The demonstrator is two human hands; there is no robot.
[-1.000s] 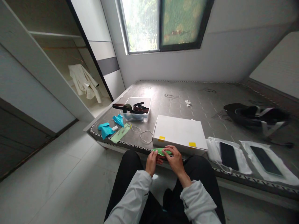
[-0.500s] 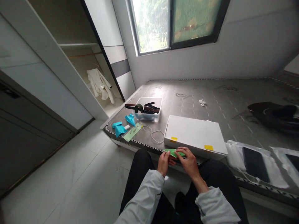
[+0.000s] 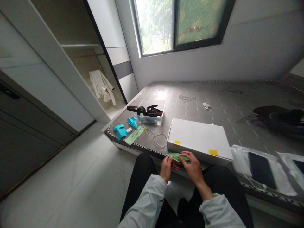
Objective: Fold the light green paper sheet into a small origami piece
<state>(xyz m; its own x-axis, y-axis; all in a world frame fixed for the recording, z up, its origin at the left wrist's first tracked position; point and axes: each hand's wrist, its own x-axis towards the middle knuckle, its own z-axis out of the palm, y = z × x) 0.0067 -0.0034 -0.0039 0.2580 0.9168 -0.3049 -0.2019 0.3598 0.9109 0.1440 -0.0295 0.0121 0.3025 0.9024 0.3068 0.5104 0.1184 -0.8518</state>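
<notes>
A folded piece of green paper (image 3: pixel 175 157) is held between my two hands, just off the near edge of the mattress. My left hand (image 3: pixel 167 167) pinches its left end, thumb on top. My right hand (image 3: pixel 193 166) grips its right end, with the fingers over the top and partly hiding it. Right behind my hands lies a white box (image 3: pixel 198 134) with yellow tabs on its front. To the left are folded blue paper pieces (image 3: pixel 122 131) and a flat light-green paper strip (image 3: pixel 135 135).
The grey mattress (image 3: pixel 213 98) carries a clear plastic bin (image 3: pixel 152 119) with coiled belts (image 3: pixel 152 110), a white cord (image 3: pixel 155 136), a crumpled white scrap (image 3: pixel 206 105), a black bag-like item (image 3: pixel 277 117) and dark flat items in clear plastic (image 3: pixel 262 169). An open wardrobe (image 3: pixel 80 47) stands left.
My hands keep nearly the same hold on the green paper, with only slight finger movement. The view has shifted very slightly.
</notes>
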